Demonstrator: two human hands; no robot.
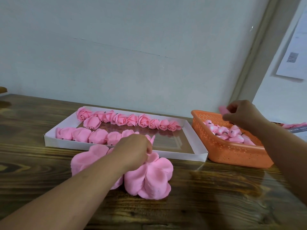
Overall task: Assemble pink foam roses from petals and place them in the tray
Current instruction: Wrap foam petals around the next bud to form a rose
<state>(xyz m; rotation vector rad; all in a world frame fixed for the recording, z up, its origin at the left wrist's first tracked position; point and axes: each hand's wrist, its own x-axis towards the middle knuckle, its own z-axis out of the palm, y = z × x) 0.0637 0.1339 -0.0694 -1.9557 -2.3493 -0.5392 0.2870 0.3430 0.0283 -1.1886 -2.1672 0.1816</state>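
Observation:
A white tray [182, 154] with a shiny bottom holds two rows of pink foam roses [131, 121], several in each. In front of it on the wooden table lies a stack of pink petal sheets [149, 178]. My left hand [132, 151] rests on this stack and pinches a petal at its top edge. My right hand [240, 114] hovers over the orange basket [232, 155] and pinches a small pink piece [222, 110]. The basket holds several pink rose buds [232, 133] with dark stubs.
The wooden table [216, 196] meets a pale wall at the back. More pink pieces [294, 125] lie right of the basket. A paper sheet [294, 52] hangs on the wall at the upper right. A brown object [2, 90] sits at the far left edge.

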